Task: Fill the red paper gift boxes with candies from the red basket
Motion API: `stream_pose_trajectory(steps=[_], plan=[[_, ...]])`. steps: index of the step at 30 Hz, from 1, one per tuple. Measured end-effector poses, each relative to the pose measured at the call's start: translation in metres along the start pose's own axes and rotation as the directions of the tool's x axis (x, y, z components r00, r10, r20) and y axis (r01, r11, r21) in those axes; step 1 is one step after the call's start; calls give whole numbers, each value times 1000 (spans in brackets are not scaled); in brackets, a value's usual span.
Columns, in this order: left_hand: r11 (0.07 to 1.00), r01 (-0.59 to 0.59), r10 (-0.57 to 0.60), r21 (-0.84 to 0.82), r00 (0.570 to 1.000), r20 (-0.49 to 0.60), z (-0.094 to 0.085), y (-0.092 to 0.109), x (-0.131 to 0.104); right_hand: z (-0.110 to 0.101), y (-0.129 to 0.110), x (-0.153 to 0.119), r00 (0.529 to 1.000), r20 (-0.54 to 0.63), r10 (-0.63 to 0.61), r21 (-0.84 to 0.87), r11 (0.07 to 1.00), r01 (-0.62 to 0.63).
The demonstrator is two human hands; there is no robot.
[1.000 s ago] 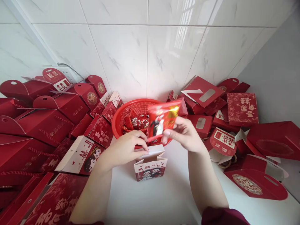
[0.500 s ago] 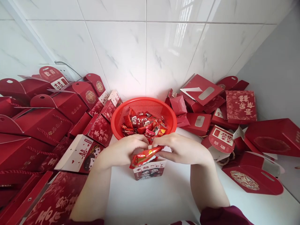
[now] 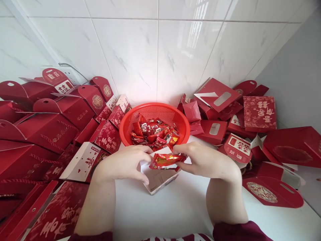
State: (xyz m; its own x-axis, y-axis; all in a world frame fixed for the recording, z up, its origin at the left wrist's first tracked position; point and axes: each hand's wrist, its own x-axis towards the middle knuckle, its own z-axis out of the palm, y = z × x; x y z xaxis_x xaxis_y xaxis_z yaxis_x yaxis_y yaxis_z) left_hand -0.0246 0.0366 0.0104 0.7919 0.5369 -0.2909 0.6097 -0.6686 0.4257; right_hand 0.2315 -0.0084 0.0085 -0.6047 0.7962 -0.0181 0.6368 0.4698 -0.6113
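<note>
My right hand [image 3: 200, 160] pinches the right end of a shiny red snack packet [image 3: 165, 161], which hangs over an open paper box [image 3: 160, 180]. The box is tilted, its pale inside facing me. Curled around the box's left side is my left hand [image 3: 127, 163], thumb along the near edge and fingers at the far one. Its fingertips come close to the packet's left end. Just behind both hands, a red plastic basket [image 3: 122, 129] contains many small wrapped sweets [image 3: 160, 132].
Red gift boxes [image 3: 62, 110] with cord handles crowd the left side. More red boxes [image 3: 259, 113] lie piled on the right. Beneath the hands is a white tabletop [image 3: 160, 214]. A tiled wall [image 3: 135, 57] rises behind the basket.
The box has tipped so its inside shows instead of its printed front. The packet has shifted right and up with my right hand, and my left hand has come off it onto the box's side.
</note>
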Motion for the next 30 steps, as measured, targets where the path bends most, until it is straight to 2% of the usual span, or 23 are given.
stream_pose_trajectory(steps=[5,11,14,17,20,22,24,27,30], plan=[[1000,16,-16,-21,1000,-14,-1,1,-1,3,2,0,1000,5,13,-36,999,-13],[992,-10,5,-127,999,-42,-1,0,2,2,4,2,996,34,85,-33,996,-84],[990,-17,10,-139,998,-57,-1,1,2,1,4,1,997,16,71,-22,997,-71],[992,-24,12,-123,996,-92,0,4,2,-2,9,-1,999,-31,10,29,1000,-9],[994,-32,15,-106,987,-157,2,9,1,-8,24,3,986,-164,24,97,995,-8],[992,-42,15,-123,977,-212,3,12,0,-15,38,14,964,-247,96,106,992,-72],[987,-35,-10,-155,959,-284,2,12,-1,-23,52,32,951,-262,163,78,986,-148],[986,34,-100,-165,907,-409,0,4,0,-38,67,69,965,-182,187,-14,981,-193],[974,199,-226,-107,841,-491,-2,-13,1,-51,74,112,983,-122,134,-170,973,-154]])
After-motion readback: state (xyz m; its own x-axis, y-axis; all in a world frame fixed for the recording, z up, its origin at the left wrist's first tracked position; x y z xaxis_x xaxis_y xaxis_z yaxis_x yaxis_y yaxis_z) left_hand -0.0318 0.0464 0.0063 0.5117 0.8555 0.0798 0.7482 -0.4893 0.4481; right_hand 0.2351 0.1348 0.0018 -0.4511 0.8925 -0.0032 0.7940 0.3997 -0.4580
